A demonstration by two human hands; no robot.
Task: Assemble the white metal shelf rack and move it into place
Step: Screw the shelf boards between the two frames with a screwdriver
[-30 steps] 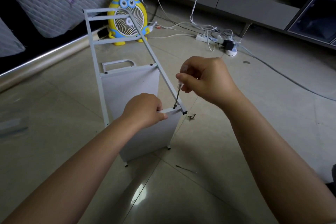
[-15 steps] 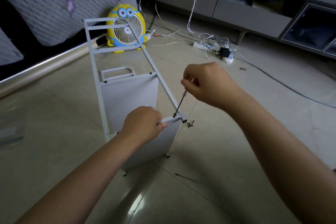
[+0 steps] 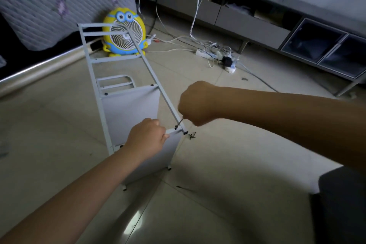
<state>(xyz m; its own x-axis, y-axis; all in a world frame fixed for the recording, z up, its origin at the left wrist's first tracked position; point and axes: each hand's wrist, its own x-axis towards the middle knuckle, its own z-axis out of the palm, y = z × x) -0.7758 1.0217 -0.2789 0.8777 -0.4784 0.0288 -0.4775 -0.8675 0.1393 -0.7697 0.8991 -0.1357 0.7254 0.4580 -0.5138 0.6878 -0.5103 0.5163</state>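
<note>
rack (image 3: 90, 77) on the floor (image 3: 237, 164), part built: we see two panels (image 3: 130, 109) fitted, far rungs (image 3: 114, 59) bare. left hand (image 3: 146, 138) grips the near panel (image 3: 172, 144); right hand (image 3: 196, 103) holds a screwdriver (image 3: 180, 123) at its corner; spare screws (image 3: 191, 136) lie beside.

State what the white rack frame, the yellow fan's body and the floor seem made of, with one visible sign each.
Rack frame: likely painted metal, matte white; thin straight square tubes with screw holes.
Fan body: probably moulded plastic, smooth yellow; rounded cartoon shape.
Floor: seemingly glazed ceramic tile, glossy beige; grout lines and a mirror-like light reflection.
</note>
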